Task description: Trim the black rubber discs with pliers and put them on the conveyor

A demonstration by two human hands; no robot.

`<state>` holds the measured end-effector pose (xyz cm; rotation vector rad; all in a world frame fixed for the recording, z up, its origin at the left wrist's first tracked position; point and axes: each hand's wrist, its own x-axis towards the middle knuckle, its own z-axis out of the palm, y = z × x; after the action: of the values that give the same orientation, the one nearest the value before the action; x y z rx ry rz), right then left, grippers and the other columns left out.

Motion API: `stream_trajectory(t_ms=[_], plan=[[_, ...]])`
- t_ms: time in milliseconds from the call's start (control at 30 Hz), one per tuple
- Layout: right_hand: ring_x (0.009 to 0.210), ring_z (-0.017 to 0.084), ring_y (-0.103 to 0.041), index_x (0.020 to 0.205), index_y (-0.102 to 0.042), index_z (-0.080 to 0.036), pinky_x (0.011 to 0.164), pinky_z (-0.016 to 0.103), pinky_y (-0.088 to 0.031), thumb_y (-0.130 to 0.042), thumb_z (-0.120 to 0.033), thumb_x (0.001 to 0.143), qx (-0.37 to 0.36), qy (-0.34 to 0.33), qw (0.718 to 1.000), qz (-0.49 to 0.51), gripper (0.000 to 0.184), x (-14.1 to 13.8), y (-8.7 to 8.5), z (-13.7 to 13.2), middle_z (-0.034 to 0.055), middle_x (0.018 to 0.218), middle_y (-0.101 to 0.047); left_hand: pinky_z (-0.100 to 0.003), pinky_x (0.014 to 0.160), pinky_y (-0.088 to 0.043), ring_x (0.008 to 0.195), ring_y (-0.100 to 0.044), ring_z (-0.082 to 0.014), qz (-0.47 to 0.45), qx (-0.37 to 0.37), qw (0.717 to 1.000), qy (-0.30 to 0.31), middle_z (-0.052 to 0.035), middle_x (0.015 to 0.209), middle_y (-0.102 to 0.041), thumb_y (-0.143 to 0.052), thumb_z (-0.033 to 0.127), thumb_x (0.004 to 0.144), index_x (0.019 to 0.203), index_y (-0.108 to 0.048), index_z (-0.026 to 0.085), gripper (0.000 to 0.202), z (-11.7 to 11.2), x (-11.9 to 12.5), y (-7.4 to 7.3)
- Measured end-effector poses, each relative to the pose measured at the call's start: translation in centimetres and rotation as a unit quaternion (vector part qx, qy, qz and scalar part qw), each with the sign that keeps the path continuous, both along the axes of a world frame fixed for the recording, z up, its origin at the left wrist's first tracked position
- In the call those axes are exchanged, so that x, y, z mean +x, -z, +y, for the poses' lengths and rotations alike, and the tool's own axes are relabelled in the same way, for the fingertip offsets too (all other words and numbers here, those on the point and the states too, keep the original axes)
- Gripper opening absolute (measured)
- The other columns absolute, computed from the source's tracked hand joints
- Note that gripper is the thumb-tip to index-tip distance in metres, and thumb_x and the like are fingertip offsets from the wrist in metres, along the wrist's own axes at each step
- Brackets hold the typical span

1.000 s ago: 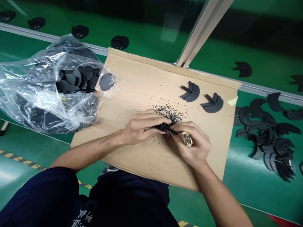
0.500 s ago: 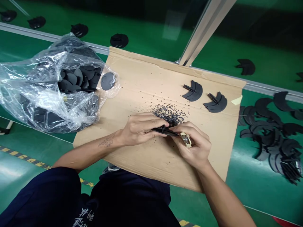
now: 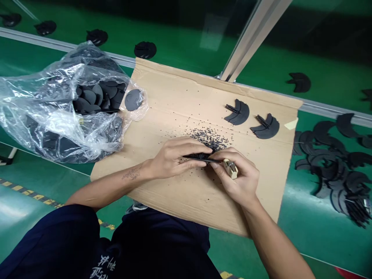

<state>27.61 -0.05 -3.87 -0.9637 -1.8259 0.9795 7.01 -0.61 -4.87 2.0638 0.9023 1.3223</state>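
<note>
Over the middle of the cardboard sheet, my left hand is closed on a thin black plastic part, seen nearly edge-on between thumb and fingers. My right hand grips a cream-coloured tool with metal at its end, apparently a utility knife; its blade is hidden. The right thumb and fingertips meet the part's right end. Small black shavings lie scattered on the cardboard just beyond my hands. Two crescent-shaped black parts with stems rest at the sheet's far right.
Left of the cardboard lies a clear plastic bag of black discs, with one disc at its mouth. Black crescent pieces are piled on the green table at right. A metal post rises behind, and several parts sit beyond the rail.
The black part has tilted in my hands, its raised rib now less upright. My left fingers have shifted slightly right along it, and the cream tool has turned a little.
</note>
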Motion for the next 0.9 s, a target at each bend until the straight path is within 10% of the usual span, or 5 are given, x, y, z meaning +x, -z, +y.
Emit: stream_trajectory(t_ms=[267, 433, 667, 900], plan=[[0.080, 0.016, -0.054, 0.117, -0.051, -0.026, 0.071, 0.031, -0.048, -0.066, -0.040, 0.090, -0.155, 0.010, 0.987, -0.046, 0.035, 1.3, 0.3, 0.6, 0.0008, 0.093, -0.054, -0.030, 0.087, -0.056, 0.097, -0.068, -0.0145, 0.063, -0.077, 0.994, -0.034, -0.0065, 0.106, -0.074, -0.057, 0.026, 0.099, 0.117, -0.066, 0.018, 0.023, 0.4, -1.0, -0.2], [0.079, 0.016, -0.050, 0.127, -0.038, -0.028, 0.071, 0.031, -0.046, -0.057, -0.041, 0.094, -0.088, -0.049, 0.991, -0.088, 0.040, 1.8, 0.4, 0.3, 0.0017, 0.098, -0.050, -0.027, 0.082, -0.056, 0.095, -0.068, -0.0141, 0.068, -0.127, 0.989, -0.032, -0.0077, 0.109, -0.072, -0.058, 0.024, 0.096, 0.116, -0.061, 0.015, 0.023, 0.2, -0.9, -0.3], [0.107, 0.024, -0.058, 0.130, -0.054, -0.027, 0.091, 0.042, -0.049, -0.054, -0.031, 0.098, 0.086, -0.006, 0.991, -0.103, 0.033, 1.6, 0.3, 1.1, 0.0088, 0.114, -0.060, -0.028, 0.083, -0.056, 0.089, -0.070, -0.0138, 0.033, -0.071, 0.995, -0.063, -0.0048, 0.097, -0.077, -0.068, 0.030, 0.093, 0.103, -0.071, 0.018, 0.017, 0.4, -0.7, 0.1], [0.092, 0.025, -0.062, 0.130, -0.059, -0.023, 0.079, 0.042, -0.051, -0.063, -0.031, 0.093, 0.158, -0.019, 0.970, -0.187, 0.038, 1.7, 0.4, 1.3, 0.0108, 0.105, -0.067, -0.025, 0.075, -0.058, 0.080, -0.072, -0.0118, -0.019, -0.066, 0.996, -0.064, -0.0054, 0.089, -0.078, -0.073, 0.032, 0.089, 0.100, -0.075, 0.016, 0.019, 0.5, -0.6, 0.4]])
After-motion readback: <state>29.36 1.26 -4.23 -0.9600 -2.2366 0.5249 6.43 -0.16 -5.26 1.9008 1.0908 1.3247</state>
